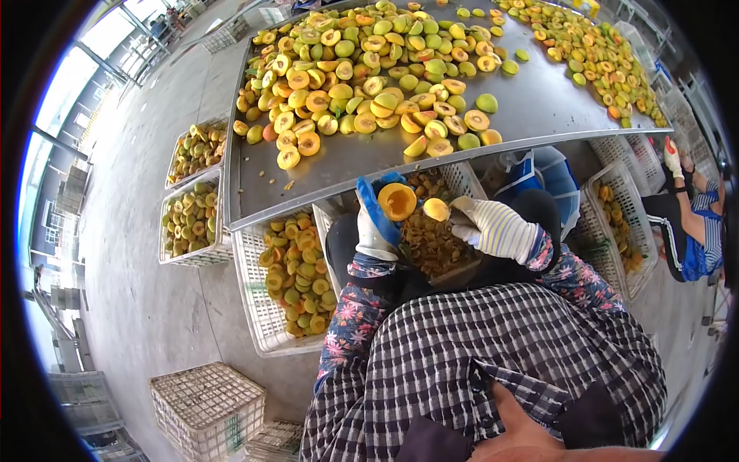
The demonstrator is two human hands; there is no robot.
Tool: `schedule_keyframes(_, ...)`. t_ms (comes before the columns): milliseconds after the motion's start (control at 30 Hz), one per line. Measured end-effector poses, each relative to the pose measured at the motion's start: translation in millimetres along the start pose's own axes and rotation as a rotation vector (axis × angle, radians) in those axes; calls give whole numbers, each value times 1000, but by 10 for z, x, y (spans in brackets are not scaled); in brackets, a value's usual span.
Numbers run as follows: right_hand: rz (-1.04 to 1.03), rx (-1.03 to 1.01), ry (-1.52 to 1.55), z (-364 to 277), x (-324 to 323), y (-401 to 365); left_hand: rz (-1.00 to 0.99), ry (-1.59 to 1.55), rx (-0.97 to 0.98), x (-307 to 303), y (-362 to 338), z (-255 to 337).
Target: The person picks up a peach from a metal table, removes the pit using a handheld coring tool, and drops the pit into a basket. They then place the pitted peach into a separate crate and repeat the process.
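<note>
My left hand [377, 223], in a blue and white glove, is closed around a peach half [397, 202] whose hollowed cut side faces up. My right hand [496, 229], in a striped knit glove, grips what looks like a spoon [436, 209]; its rounded yellowish end is just right of the peach half, and the glove hides the handle. Under both hands, between my knees, a crate [462, 271] contains brownish pits and scraps. Just beyond them is the edge of a metal table [323, 185] heaped with halved peaches [369, 61].
A white crate [254, 308] of peach halves stands left of my legs, with two more crates farther left. Stacked crates [208, 400] are at lower left. To the right are a blue bucket [543, 181], more crates [620, 231] and another person [693, 223].
</note>
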State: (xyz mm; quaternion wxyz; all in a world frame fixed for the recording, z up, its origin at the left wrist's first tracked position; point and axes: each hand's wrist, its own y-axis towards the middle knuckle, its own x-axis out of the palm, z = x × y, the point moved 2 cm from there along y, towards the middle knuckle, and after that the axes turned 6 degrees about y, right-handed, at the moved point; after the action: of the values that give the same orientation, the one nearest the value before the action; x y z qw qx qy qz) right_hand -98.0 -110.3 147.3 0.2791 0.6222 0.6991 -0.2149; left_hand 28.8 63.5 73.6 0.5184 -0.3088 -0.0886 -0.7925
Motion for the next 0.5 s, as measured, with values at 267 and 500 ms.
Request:
schedule_keyframes(267,92,82,1,270,144,-88,-154,84,-28,47,-77,-186)
schedule_keyframes(500,98,129,-218,415,147,78,-188,887,217,273,-37,-143)
